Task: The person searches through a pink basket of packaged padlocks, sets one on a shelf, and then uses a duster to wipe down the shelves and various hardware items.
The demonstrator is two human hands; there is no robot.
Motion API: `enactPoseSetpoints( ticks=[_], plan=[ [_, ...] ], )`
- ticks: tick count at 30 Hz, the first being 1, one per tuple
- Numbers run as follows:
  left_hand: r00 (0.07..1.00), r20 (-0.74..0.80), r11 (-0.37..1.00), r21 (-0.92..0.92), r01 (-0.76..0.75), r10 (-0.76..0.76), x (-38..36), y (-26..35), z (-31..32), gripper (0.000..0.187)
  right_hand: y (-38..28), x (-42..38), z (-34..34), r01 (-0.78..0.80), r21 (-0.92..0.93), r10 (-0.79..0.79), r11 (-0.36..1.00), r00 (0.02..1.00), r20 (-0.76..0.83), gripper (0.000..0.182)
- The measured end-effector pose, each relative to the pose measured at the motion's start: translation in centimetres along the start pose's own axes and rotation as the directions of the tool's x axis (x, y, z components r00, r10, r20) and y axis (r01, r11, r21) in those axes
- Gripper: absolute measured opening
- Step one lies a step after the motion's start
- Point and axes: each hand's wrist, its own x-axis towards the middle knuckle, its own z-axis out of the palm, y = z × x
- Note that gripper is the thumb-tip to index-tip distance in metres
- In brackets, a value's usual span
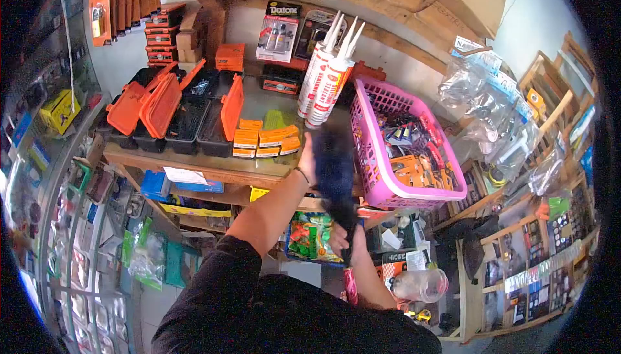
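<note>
A long dark object [333, 169], blurred, stands upright in front of my chest, broad at the top and narrow below; its kind cannot be made out. My right hand [349, 245] is closed round its narrow lower end. Against its upper left side is my left hand [308, 163], whose fingers are mostly hidden behind it. Just beyond are white sealant tubes [326, 85] with pointed nozzles, standing on the wooden table [255, 171]. Small orange-and-white boxes [266, 139] lie stacked to the left of my left hand.
A pink basket [404, 193] full of small packaged goods stands at the right. Black boxes with raised orange lids [162, 105] line the table's left side. Glass shelving [84, 244] runs along the left. Plastic-bagged items [495, 108] hang at the right.
</note>
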Motion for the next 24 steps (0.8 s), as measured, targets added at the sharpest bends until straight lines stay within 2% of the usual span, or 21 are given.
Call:
enactPoseSetpoints(
  ticks=[1, 3, 4, 5, 7, 8, 9, 11, 12, 13, 14, 15, 16, 17, 19, 21, 23, 24],
  plan=[
    [0.991, -0.121, 0.996, 0.078, -0.042, 0.051, 0.2, 0.1, 0.4, 0.057, 0.0, 0.5, -0.5, 0.019, 0.017, -0.020, 1.000, 0.997, 0.069, 0.040],
    [0.987, -0.159, 0.999, 0.033, 0.013, -0.007, -0.1, 0.2, -0.1, 0.056, 0.9, 0.3, 0.4, 0.001, -0.030, -0.004, 1.000, 0.997, -0.081, 0.042],
    [0.998, -0.020, 0.997, -0.050, 0.054, -0.055, -0.3, 0.2, -0.8, 0.062, 1.2, 0.5, 0.5, -0.032, -0.079, 0.015, 0.996, 0.978, -0.209, 0.041],
    [0.988, 0.126, 0.987, -0.123, 0.104, -0.089, -0.4, 0.2, -1.3, 0.067, 1.1, 0.3, 0.3, -0.034, -0.078, 0.017, 0.996, 0.977, -0.212, 0.041],
    [0.982, 0.167, 0.989, -0.103, 0.107, -0.089, -0.3, 0.2, -0.3, 0.070, 0.2, 0.0, 0.4, -0.008, -0.009, 0.008, 1.000, 0.998, -0.067, 0.033],
    [0.997, -0.018, 0.997, 0.003, 0.080, -0.080, 0.0, 0.2, 0.2, 0.066, -0.3, 0.1, 0.6, 0.024, 0.124, -0.017, 0.992, 0.998, -0.058, 0.036],
    [0.979, -0.200, 0.992, 0.108, 0.071, -0.048, 0.2, 0.2, 0.6, 0.063, -0.2, 0.3, 0.2, 0.047, 0.127, -0.055, 0.991, 0.997, 0.061, 0.037],
    [0.977, -0.205, 0.992, 0.104, 0.074, -0.052, 0.8, 0.1, -1.3, 0.062, 0.3, 0.1, -0.2, 0.021, -0.051, -0.019, 0.998, 0.999, 0.038, 0.038],
    [0.997, 0.026, 0.997, 0.046, 0.070, -0.071, 0.5, 0.0, -1.8, 0.064, 0.7, -0.3, 0.4, 0.001, -0.068, -0.007, 0.998, 0.996, -0.088, 0.039],
    [0.964, 0.258, 0.997, -0.011, 0.074, -0.069, 0.3, 0.1, -2.1, 0.066, 0.9, -0.4, 1.2, -0.036, -0.021, 0.034, 0.999, 0.995, -0.094, 0.038],
    [0.980, 0.166, 0.992, -0.046, 0.122, -0.113, 0.5, 0.4, -2.3, 0.070, 0.6, -0.4, -0.3, -0.014, -0.081, 0.009, 0.997, 0.998, -0.058, 0.036],
    [0.979, 0.174, 0.992, -0.049, 0.113, -0.103, 0.6, 0.5, -1.8, 0.070, 0.3, -0.4, -0.7, 0.007, -0.140, -0.010, 0.990, 1.000, -0.018, 0.035],
    [0.997, -0.025, 0.996, 0.051, 0.075, -0.074, 0.8, 0.3, -1.3, 0.070, -0.1, -0.2, -0.9, 0.022, -0.011, -0.023, 1.000, 0.993, -0.114, 0.037],
    [0.974, -0.223, 0.987, 0.151, 0.057, -0.022, 0.8, 0.2, -0.9, 0.069, -0.4, -0.1, -1.0, 0.049, 0.118, -0.023, 0.992, 0.977, -0.213, 0.040],
    [0.986, -0.167, 0.995, 0.089, 0.035, -0.019, 1.0, 0.1, -0.9, 0.068, -0.5, -0.4, 0.0, 0.022, 0.040, -0.015, 0.999, 0.987, -0.162, 0.039],
    [0.972, -0.226, 0.995, 0.062, 0.083, -0.067, 1.0, 0.2, -0.8, 0.065, -0.2, -0.3, 0.0, -0.039, -0.034, 0.034, 0.999, 0.992, -0.125, 0.038],
    [0.968, -0.246, 0.994, 0.071, 0.077, -0.058, 1.0, 0.3, -0.5, 0.064, -0.4, -0.1, -0.2, -0.021, -0.044, 0.015, 0.999, 0.991, -0.131, 0.037],
    [0.962, -0.269, 0.994, 0.084, 0.076, -0.051, 0.8, 0.3, 0.0, 0.064, -0.8, 0.0, -0.4, 0.020, 0.040, -0.014, 0.999, 0.987, -0.161, 0.037]
  ],
)
